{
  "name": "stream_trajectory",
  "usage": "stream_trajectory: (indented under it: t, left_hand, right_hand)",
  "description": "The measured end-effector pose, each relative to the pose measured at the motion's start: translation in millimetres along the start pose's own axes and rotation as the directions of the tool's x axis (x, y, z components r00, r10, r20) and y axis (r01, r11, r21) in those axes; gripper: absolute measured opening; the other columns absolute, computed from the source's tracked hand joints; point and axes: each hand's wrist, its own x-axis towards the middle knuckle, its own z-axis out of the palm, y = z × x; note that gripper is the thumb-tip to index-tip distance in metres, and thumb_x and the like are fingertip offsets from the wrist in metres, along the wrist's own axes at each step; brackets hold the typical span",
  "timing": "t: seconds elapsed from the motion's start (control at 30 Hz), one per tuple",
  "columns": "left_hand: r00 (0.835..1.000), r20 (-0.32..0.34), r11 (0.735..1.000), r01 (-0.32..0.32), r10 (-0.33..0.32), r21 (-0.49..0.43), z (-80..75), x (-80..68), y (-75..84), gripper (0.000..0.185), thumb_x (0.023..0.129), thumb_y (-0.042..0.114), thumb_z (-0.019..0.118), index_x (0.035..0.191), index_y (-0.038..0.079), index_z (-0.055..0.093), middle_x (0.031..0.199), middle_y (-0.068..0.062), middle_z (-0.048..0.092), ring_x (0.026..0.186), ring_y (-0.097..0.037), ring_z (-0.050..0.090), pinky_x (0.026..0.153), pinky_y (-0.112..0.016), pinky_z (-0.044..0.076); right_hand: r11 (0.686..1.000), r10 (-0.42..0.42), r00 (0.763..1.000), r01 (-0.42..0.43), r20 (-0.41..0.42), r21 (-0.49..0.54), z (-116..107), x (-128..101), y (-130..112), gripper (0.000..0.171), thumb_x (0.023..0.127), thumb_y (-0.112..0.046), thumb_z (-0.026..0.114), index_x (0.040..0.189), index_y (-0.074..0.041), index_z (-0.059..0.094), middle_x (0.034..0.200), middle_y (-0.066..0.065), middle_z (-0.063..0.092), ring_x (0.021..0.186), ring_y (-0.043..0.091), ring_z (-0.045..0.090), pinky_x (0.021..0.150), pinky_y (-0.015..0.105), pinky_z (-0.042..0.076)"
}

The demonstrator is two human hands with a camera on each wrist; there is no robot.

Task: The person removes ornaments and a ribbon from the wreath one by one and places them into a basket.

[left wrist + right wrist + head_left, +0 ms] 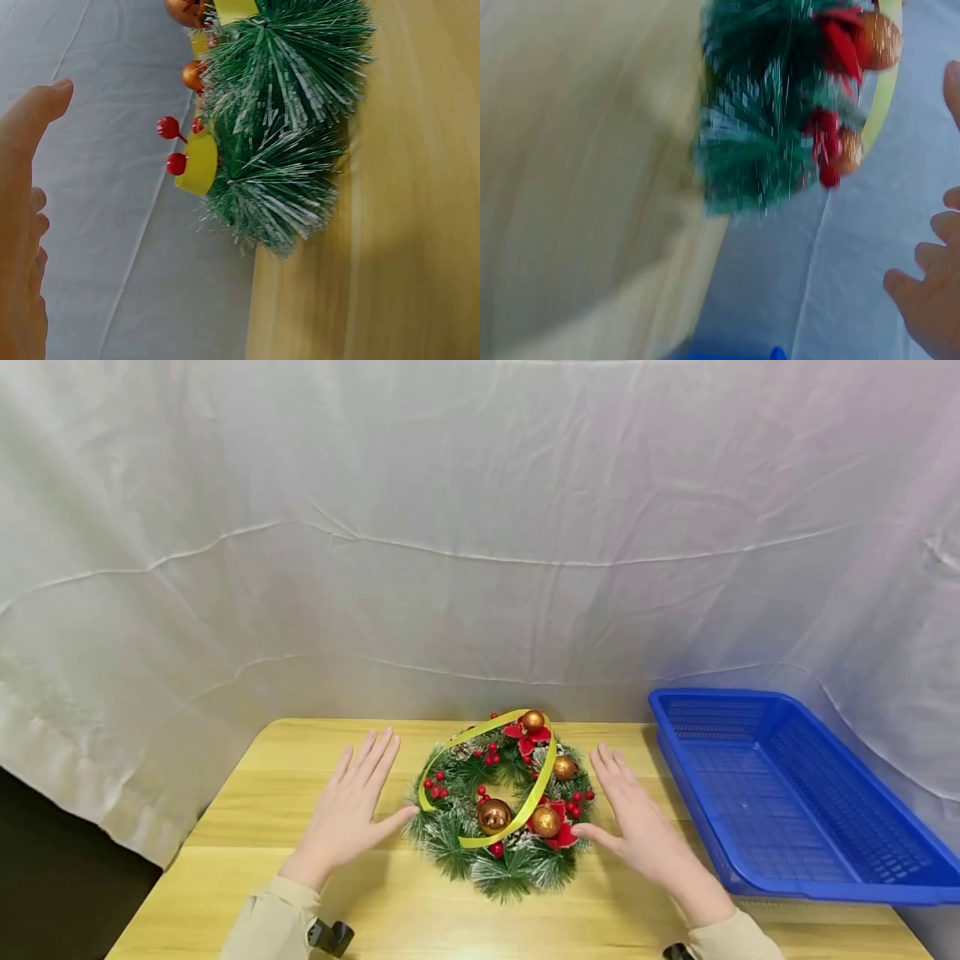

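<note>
A Christmas wreath (504, 806) is lying flat near the middle of the wooden worktop (247, 793), its frosted pine needles spreading outward and bronze baubles, red berries and red poinsettia petals sitting on its upper face. A yellow ribbon (542, 775) is arching loosely over it from the far edge to the near edge, standing up off the greenery rather than being tied down. The left hand (354, 806) is hovering just beside the wreath's left rim with fingers straight and together, thumb tip reaching toward the needles; whether the thumb is touching them is hard to tell. The right hand (637, 827) is mirroring it on the right rim, fingers extended and relaxed, thumb pointing at the greenery, gripping nothing. Both palms are facing down and inward, flanking the wreath as if bracketing it from two sides, a posture suiting a wide, springy ring that one hand would tip. A blue plastic basket (678, 752) is sitting at the right end of the worktop, close to the right hand, empty as far as shows. A wrinkled white cloth backdrop (480, 527) is hanging behind. The right wrist view is blurring too much for detail.
</note>
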Motion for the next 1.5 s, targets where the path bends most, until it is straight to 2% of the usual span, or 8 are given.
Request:
stream_trajectory:
  t: [0.27, 0.57, 0.77, 0.87, 1.03, 1.2, 1.3, 1.5]
  left_hand:
    - [1.000, 0.018, 0.998, 0.023, -0.022, -0.063, 10.3, -2.8, 1.8, 0.097, 0.087, 0.062, 0.054, 0.154, 0.013, 0.006, 0.160, -0.004, 0.005, 0.145, -0.025, 0.004, 0.117, -0.047, 0.001]
    - [0.995, 0.087, 0.992, 0.063, -0.054, -0.111, 25.1, -6.8, 3.1, 0.095, 0.088, 0.062, 0.052, 0.154, 0.014, 0.002, 0.160, -0.003, 0.002, 0.145, -0.023, 0.001, 0.117, -0.045, 0.000]
    - [0.993, 0.107, 0.989, 0.067, -0.053, -0.129, 35.7, -10.1, 4.9, 0.094, 0.089, 0.063, 0.049, 0.154, 0.013, 0.004, 0.160, -0.004, 0.003, 0.145, -0.029, 0.009, 0.117, -0.047, 0.004]
    - [0.991, 0.120, 0.987, 0.073, -0.056, -0.141, 40.9, -11.9, 5.4, 0.093, 0.090, 0.062, 0.049, 0.154, 0.013, 0.004, 0.160, -0.004, 0.003, 0.145, -0.029, 0.009, 0.116, -0.048, 0.005]
    - [0.988, 0.135, 0.981, 0.094, -0.071, -0.169, 48.7, -15.1, 4.8, 0.092, 0.089, 0.063, 0.049, 0.155, 0.015, 0.004, 0.160, -0.003, 0.003, 0.145, -0.026, 0.006, 0.116, -0.048, 0.005]
    - [0.983, 0.164, 0.976, 0.112, -0.082, -0.184, 53.4, -17.5, 5.5, 0.092, 0.089, 0.064, 0.049, 0.155, 0.016, 0.005, 0.160, -0.003, 0.004, 0.145, -0.025, 0.005, 0.116, -0.047, 0.004]
    - [0.978, 0.187, 0.975, 0.124, -0.089, -0.186, 55.0, -18.2, 6.5, 0.093, 0.089, 0.064, 0.048, 0.154, 0.016, 0.004, 0.160, -0.003, 0.003, 0.145, -0.025, 0.005, 0.116, -0.049, 0.005]
    - [0.970, 0.220, 0.970, 0.144, -0.100, -0.194, 59.8, -19.7, 8.7, 0.092, 0.089, 0.065, 0.046, 0.154, 0.017, 0.002, 0.159, -0.001, 0.001, 0.145, -0.023, 0.003, 0.116, -0.050, 0.007]
  right_hand:
    - [0.984, -0.024, 0.998, 0.035, -0.062, 0.177, 18, 5, -26, 0.096, 0.083, -0.039, 0.072, 0.155, -0.023, 0.010, 0.160, 0.002, 0.007, 0.144, 0.029, 0.012, 0.111, 0.056, 0.018]
    - [0.932, -0.173, 0.971, 0.216, -0.167, 0.292, 41, 18, -59, 0.082, 0.083, -0.031, 0.074, 0.151, -0.019, 0.030, 0.154, -0.002, 0.029, 0.137, 0.026, 0.033, 0.107, 0.048, 0.032]
    - [0.914, -0.115, 0.984, 0.159, -0.139, 0.374, 52, 28, -81, 0.065, 0.086, -0.035, 0.070, 0.144, -0.027, 0.042, 0.144, -0.006, 0.045, 0.128, 0.017, 0.046, 0.103, 0.045, 0.041]
    - [0.910, -0.087, 0.986, 0.136, -0.139, 0.391, 58, 31, -86, 0.058, 0.085, -0.034, 0.071, 0.138, -0.026, 0.049, 0.137, -0.007, 0.051, 0.123, 0.015, 0.050, 0.100, 0.041, 0.044]
    - [0.927, -0.094, 0.986, 0.137, -0.138, 0.349, 66, 33, -87, 0.055, 0.083, -0.028, 0.074, 0.134, -0.021, 0.054, 0.133, -0.009, 0.053, 0.121, 0.011, 0.050, 0.098, 0.036, 0.046]
    - [0.950, -0.165, 0.977, 0.194, -0.136, 0.245, 71, 34, -85, 0.054, 0.084, -0.023, 0.074, 0.133, -0.012, 0.055, 0.131, 0.001, 0.055, 0.122, 0.014, 0.050, 0.098, 0.035, 0.046]
    - [0.956, -0.194, 0.973, 0.216, -0.122, 0.201, 71, 35, -85, 0.054, 0.084, -0.021, 0.074, 0.133, -0.011, 0.055, 0.131, 0.004, 0.056, 0.122, 0.016, 0.050, 0.099, 0.034, 0.045]
    - [0.965, -0.187, 0.980, 0.196, -0.066, 0.173, 71, 34, -86, 0.054, 0.084, -0.021, 0.074, 0.134, -0.013, 0.054, 0.132, 0.006, 0.056, 0.123, 0.017, 0.049, 0.101, 0.036, 0.044]
